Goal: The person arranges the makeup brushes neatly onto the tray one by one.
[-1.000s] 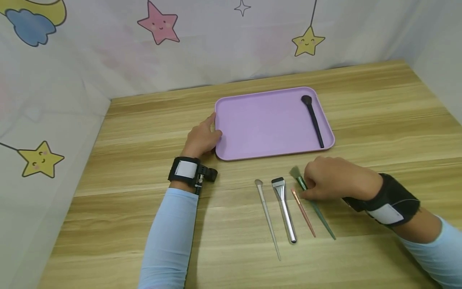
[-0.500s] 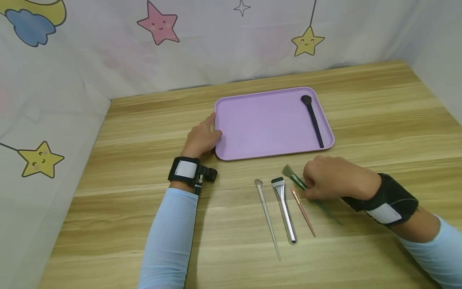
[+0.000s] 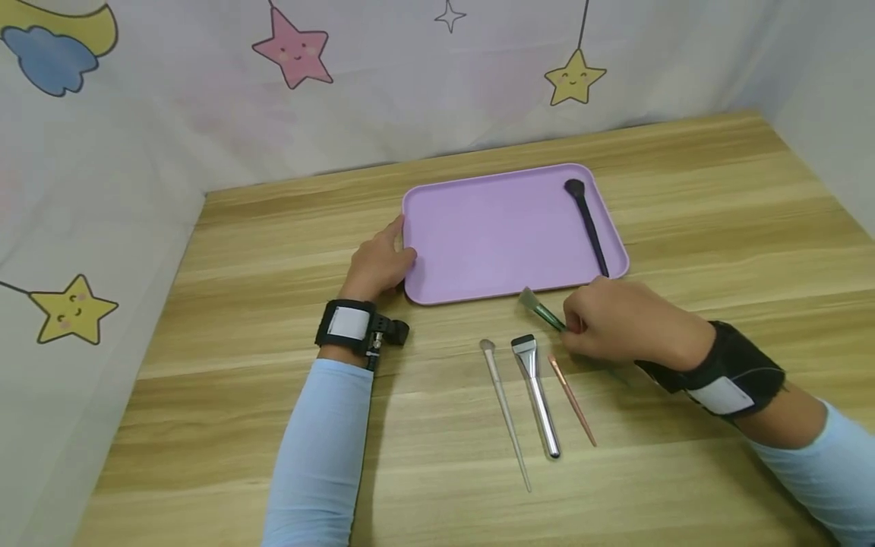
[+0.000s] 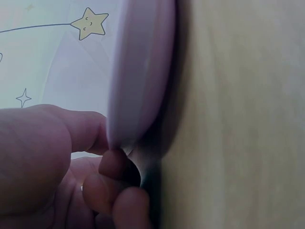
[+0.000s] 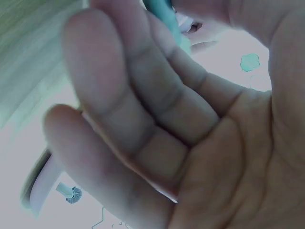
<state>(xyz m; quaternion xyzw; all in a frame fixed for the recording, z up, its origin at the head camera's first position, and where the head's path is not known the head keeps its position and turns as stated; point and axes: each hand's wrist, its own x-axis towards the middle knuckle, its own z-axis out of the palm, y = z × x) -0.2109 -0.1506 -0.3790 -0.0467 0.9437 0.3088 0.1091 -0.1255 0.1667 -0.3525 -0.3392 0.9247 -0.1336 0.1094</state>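
Note:
My right hand (image 3: 629,323) pinches a green makeup brush (image 3: 547,313), its bristles pointing up-left near the front edge of the purple tray (image 3: 509,235). In the right wrist view a bit of the green brush handle (image 5: 164,16) shows beyond the curled fingers; the hand hides most of it. With thumb on top and fingers underneath, my left hand (image 3: 379,264) grips the tray's left rim, as the left wrist view shows at the tray edge (image 4: 138,71). A black makeup brush (image 3: 589,224) lies along the tray's right side.
On the table in front of the tray lie a pale slim brush (image 3: 503,414), a silver flat brush (image 3: 538,399) and a small rose-gold brush (image 3: 573,399), side by side. A star-printed curtain (image 3: 383,91) stands behind the table.
My right hand has taken the green brush up toward the tray, away from the rose-gold brush, and its bristle end has swung left. The left hand stays on the tray rim.

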